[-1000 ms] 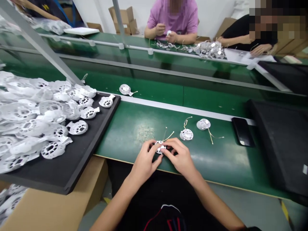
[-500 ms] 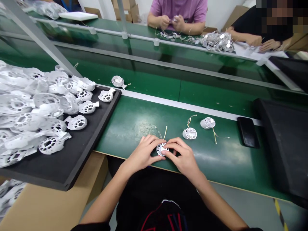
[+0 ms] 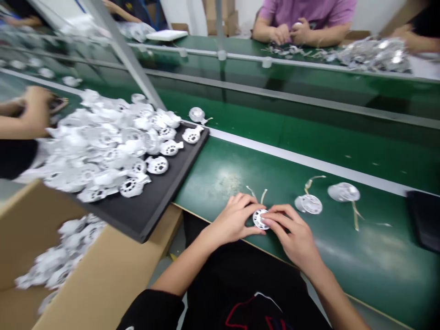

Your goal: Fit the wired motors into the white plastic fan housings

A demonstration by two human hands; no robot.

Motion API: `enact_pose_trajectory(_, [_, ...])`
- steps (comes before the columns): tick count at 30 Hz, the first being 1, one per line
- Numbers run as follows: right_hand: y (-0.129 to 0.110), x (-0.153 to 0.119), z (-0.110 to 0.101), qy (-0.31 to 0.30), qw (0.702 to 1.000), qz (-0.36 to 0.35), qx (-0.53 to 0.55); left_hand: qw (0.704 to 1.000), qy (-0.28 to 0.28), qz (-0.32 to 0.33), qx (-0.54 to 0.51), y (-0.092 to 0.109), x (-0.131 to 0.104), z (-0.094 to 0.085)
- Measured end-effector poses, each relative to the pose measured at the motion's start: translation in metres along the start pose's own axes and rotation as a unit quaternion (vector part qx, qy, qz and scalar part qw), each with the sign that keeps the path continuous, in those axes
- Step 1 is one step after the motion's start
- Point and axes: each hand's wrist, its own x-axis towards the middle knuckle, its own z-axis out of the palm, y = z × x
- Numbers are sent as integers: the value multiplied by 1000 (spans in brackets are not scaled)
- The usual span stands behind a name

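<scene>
A small white round plastic housing (image 3: 260, 221) with slots in its face sits near the bench's front edge, thin wires rising behind it. My left hand (image 3: 239, 216) grips its left side between thumb and fingers. From the right, the fingertips of my right hand (image 3: 292, 228) pinch at its face; whether a smaller piece is under them is hidden. To the right stand two similar white cylindrical housings, a nearer one (image 3: 311, 205) and a farther one (image 3: 343, 192), both with wires trailing out.
A black tray (image 3: 161, 201) piled with white slotted covers (image 3: 117, 142) lies on the left, above a cardboard box (image 3: 113, 275) holding more. Another housing (image 3: 197, 114) rests beyond the white strip. A dark phone (image 3: 424, 220) lies right. Co-workers' hands show left and across the bench.
The view has swung left, bringing the cardboard box and a co-worker's arm into sight. Both my hands stay on the same housing, the right fingertips still at its face.
</scene>
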Motion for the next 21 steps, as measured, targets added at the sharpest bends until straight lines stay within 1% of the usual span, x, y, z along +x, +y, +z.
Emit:
enact_pose_trajectory(2, [4,-2,5,18,1000,-13,-22,1000,5,-3,24,4,-1,2])
enact_pose_trajectory(4, [6,-4,8,16,999,-24,-44,999,19,-4,46,6,-5,-3])
enact_pose_trajectory(5, [7,-5,9,8,998,-27,-54,998,34,-7,58,4,-9,-9])
enact_pose_trajectory(6, [7,-6,9,0,998,-28,-63,995,61,-21,77,1,-17,-20])
enact_pose_trajectory(7, [8,-6,8,-2,997,-26,-74,988,102,-50,106,-5,-27,-34])
enact_pose_trajectory(8, [8,-6,6,2,996,-22,-85,972,157,-97,146,-12,-41,-51])
enact_pose_trajectory(9, [9,-4,4,11,995,-16,-96,942,220,-159,195,-22,-56,-70])
enact_pose_trajectory(10, [10,-2,2,24,994,-10,-105,897,282,-231,248,-33,-74,-90])
enact_pose_trajectory(11, [11,1,0,35,993,-5,-112,847,326,-298,295,-44,-92,-109])
enact_pose_trajectory(12, [12,4,-2,43,992,-1,-117,802,348,-353,333,-54,-109,-126])
enact_pose_trajectory(13, [12,8,-3,45,992,3,-119,777,344,-386,359,-64,-125,-139])
enact_pose_trajectory(14, [12,11,-4,44,992,7,-119,762,332,-407,379,-71,-138,-150])
enact_pose_trajectory(16, [10,18,-4,39,992,15,-120,749,314,-418,407,-81,-155,-162])
enact_pose_trajectory(17, [9,20,-3,32,992,18,-121,743,321,-414,417,-84,-160,-166])
enact_pose_trajectory(19, [6,24,-3,18,992,26,-119,732,355,-400,421,-89,-165,-175])
enact_pose_trajectory(21, [4,25,-3,7,992,35,-118,737,371,-398,400,-95,-170,-189])
